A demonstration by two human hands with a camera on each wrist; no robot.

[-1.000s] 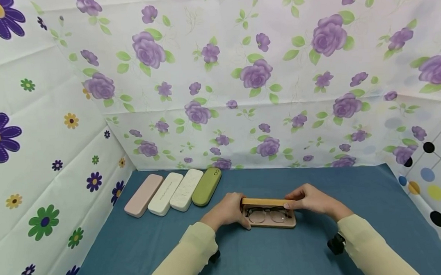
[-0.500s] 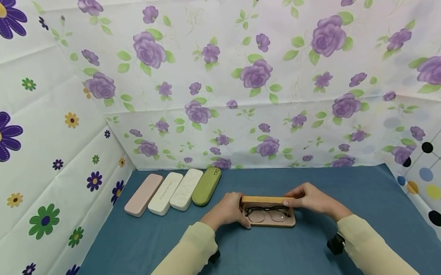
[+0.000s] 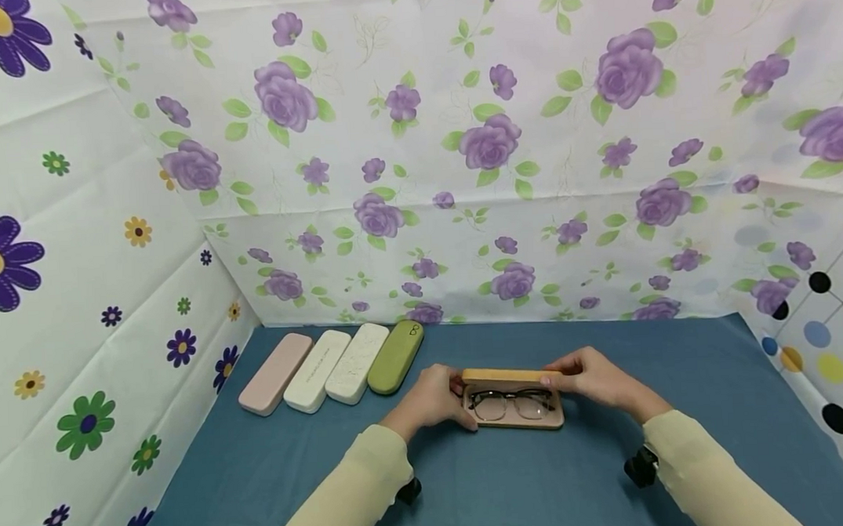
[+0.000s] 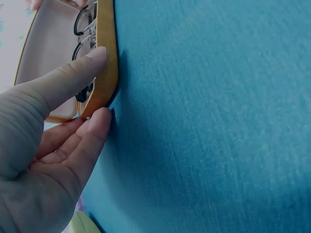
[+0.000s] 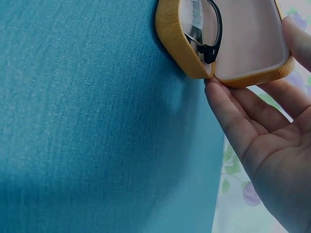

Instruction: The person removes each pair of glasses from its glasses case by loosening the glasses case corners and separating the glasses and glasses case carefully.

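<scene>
An opened glasses case [image 3: 511, 375], mustard yellow outside and pale pink inside, sits on the blue cloth with its lid raised at the back. Dark-rimmed glasses [image 3: 510, 405] lie in its lower half. At the case's left end my left hand [image 3: 431, 401] grips it, the thumb on the front rim in the left wrist view and the fingers [image 4: 92, 138] at the end and underside. My right hand [image 3: 603, 380] holds the lid's right corner, thumb on the inner side. In the right wrist view, fingers [image 5: 226, 107] touch the outside near the hinge.
Several other glasses cases lie slanted in a row at the back left: a pink case [image 3: 276, 374], a white case [image 3: 316, 372], a speckled white case [image 3: 357, 364] and a green case [image 3: 396, 357]. Floral curtains [image 3: 417, 153] border the blue cloth [image 3: 516, 494].
The case has shifted slightly away from me along with both hands. Its lid stays raised, and the glasses remain inside. The row of cases has not moved.
</scene>
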